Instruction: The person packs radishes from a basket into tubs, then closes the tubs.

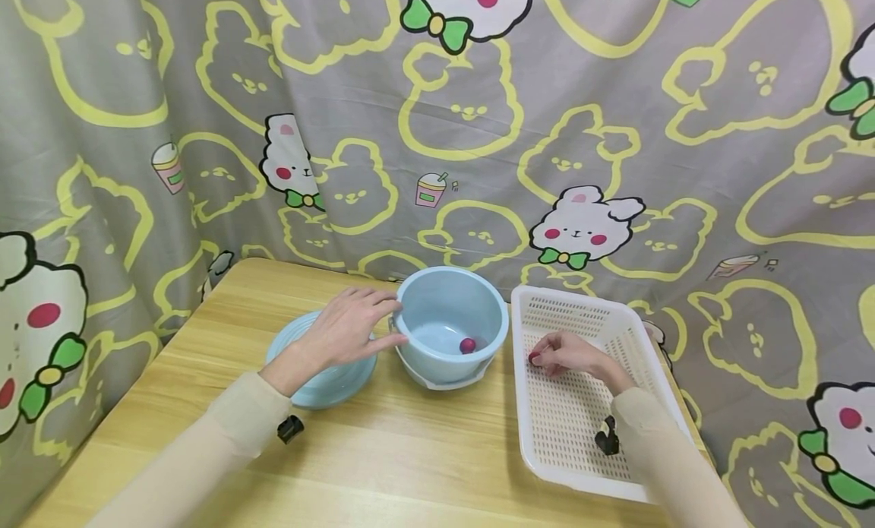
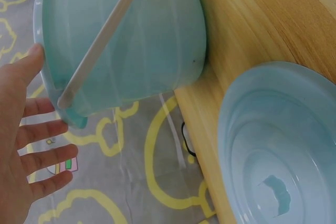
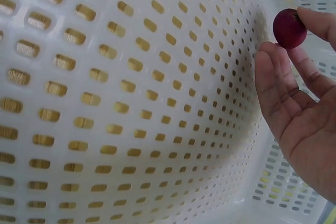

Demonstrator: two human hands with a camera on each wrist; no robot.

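Note:
In the head view, my right hand (image 1: 570,355) is inside the white basket (image 1: 522,406), near its left wall. Thumb and fingertips pinch a small round dark-red fruit (image 3: 290,28), seen against the basket's perforated side in the right wrist view. To the left stands a light blue bucket (image 1: 427,370); another dark-red fruit (image 1: 468,346) lies on its bottom. My left hand (image 1: 352,324) rests its thumb and fingertips at the bucket's left rim, the fingers nearly straight. The bucket's pale handle (image 2: 100,40) hangs down along its outer wall.
A light blue round basin (image 1: 335,384) sits on the wooden table (image 1: 410,460) under the left forearm, just left of the bucket. Behind the table hangs a grey patterned curtain (image 1: 369,95), close to the bucket and basket.

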